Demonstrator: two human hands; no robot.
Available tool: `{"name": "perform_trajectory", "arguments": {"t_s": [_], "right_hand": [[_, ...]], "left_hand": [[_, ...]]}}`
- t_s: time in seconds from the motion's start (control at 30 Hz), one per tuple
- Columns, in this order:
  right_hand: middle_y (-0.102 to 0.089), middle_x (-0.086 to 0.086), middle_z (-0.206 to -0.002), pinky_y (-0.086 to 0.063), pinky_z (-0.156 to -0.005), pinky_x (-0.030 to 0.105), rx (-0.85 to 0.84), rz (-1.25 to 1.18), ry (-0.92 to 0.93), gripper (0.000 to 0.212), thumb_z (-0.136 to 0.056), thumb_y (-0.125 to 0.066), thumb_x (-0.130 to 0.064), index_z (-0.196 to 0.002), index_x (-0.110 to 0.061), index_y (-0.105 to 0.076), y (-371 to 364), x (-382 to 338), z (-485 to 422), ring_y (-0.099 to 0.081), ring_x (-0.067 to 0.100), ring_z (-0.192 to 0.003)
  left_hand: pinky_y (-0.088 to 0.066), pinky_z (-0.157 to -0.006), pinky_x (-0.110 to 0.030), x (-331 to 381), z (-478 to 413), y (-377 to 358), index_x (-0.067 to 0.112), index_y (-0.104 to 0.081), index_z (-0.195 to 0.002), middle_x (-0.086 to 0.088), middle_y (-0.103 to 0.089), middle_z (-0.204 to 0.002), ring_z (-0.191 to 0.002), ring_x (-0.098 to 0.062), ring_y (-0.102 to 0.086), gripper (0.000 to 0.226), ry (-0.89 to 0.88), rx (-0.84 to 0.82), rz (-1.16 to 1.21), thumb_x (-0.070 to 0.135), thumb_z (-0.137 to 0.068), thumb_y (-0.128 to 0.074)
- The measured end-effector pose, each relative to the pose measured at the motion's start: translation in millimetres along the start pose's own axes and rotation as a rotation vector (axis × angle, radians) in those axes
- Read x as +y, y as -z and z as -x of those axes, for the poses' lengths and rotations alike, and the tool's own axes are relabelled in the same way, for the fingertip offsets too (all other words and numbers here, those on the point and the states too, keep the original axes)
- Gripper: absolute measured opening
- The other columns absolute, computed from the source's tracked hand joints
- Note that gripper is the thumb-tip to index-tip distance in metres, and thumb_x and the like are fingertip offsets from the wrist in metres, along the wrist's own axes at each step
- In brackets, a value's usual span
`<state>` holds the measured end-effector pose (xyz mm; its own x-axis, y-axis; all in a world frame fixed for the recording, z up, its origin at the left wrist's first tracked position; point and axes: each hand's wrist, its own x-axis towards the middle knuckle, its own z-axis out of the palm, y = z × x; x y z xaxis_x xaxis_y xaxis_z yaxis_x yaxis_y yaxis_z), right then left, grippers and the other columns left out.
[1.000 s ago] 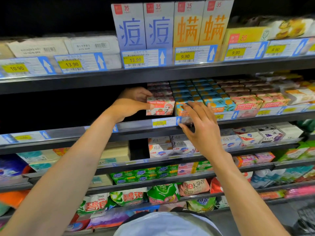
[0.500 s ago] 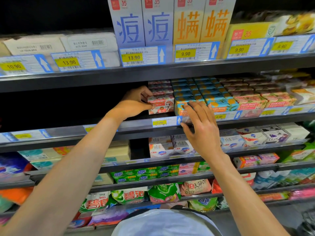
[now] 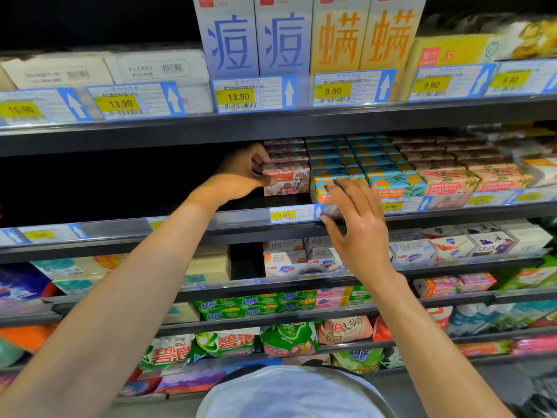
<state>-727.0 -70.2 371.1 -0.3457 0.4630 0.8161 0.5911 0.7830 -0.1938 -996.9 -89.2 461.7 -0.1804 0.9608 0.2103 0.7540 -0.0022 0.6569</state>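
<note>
A red-and-white Goat Soap box [image 3: 287, 181] stands at the left end of a row of soap boxes on the second shelf [image 3: 180, 229]. My left hand [image 3: 241, 173] grips its left side, thumb low on the front and fingers curled at the top corner. To its right is a blue-and-orange Goat Soap box [image 3: 324, 188]. My right hand [image 3: 357, 224] lies over that box's front with straight, spread fingers, its thumb at the shelf's price strip [image 3: 289, 215].
Pink Goat Soap boxes [image 3: 446, 184] continue the row to the right. Tall blue and orange cartons [image 3: 256, 40] stand on the shelf above. The second shelf is dark and bare left of my left hand. Lower shelves hold soap bars and detergent bags [image 3: 289, 339].
My left hand has pushed the red-and-white box back from the shelf's front edge and curled more tightly on it. My right hand has stayed on the blue-and-orange box.
</note>
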Motion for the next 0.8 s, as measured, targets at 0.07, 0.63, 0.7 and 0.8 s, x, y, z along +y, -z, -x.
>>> {"name": "perform_trajectory", "arguments": {"t_s": [0.07,0.63,0.7,0.8], "right_hand": [[-0.058,0.011,-0.145,-0.025,-0.127,0.053,-0.002,-0.004,-0.004,0.046,-0.098,-0.073,-0.022,-0.140,-0.009,-0.061,0.2,-1.2,0.1,-0.049,0.032,-0.141],[-0.039,0.018,-0.161,-0.025,-0.125,0.058,-0.170,0.137,-0.142,0.061,-0.098,-0.066,-0.019,-0.154,-0.009,-0.046,21.3,-31.8,1.8,-0.030,0.037,-0.153],[-0.039,0.020,-0.161,-0.028,-0.123,0.058,-0.175,0.154,-0.155,0.061,-0.098,-0.064,-0.020,-0.154,-0.007,-0.045,29.5,-40.0,4.2,-0.030,0.040,-0.152],[-0.041,0.021,-0.157,-0.028,-0.123,0.056,-0.229,0.207,-0.208,0.062,-0.096,-0.062,-0.024,-0.153,-0.006,-0.045,45.7,-53.8,15.4,-0.032,0.041,-0.149]], "left_hand": [[-0.053,-0.089,-0.032,1.3,-1.1,0.9,0.017,-0.058,-0.104,0.007,-0.063,-0.098,-0.098,-0.019,-0.065,0.040,-0.006,0.003,-0.012,0.011,-0.078,-0.088],[-0.047,-0.101,-0.046,15.4,84.5,1.2,0.024,-0.050,-0.145,-0.004,-0.049,-0.148,-0.126,-0.032,-0.051,0.046,-0.136,0.075,-0.602,0.045,-0.105,-0.043],[-0.039,-0.111,-0.049,15.5,102.1,-3.6,0.017,-0.052,-0.145,-0.010,-0.051,-0.146,-0.129,-0.035,-0.049,0.049,-0.259,0.128,-0.601,0.040,-0.103,-0.045],[-0.028,-0.122,-0.050,21.8,125.9,-13.7,0.011,-0.054,-0.145,-0.013,-0.048,-0.151,-0.141,-0.035,-0.042,0.051,-0.394,0.136,-0.485,0.028,-0.098,-0.060]]}}
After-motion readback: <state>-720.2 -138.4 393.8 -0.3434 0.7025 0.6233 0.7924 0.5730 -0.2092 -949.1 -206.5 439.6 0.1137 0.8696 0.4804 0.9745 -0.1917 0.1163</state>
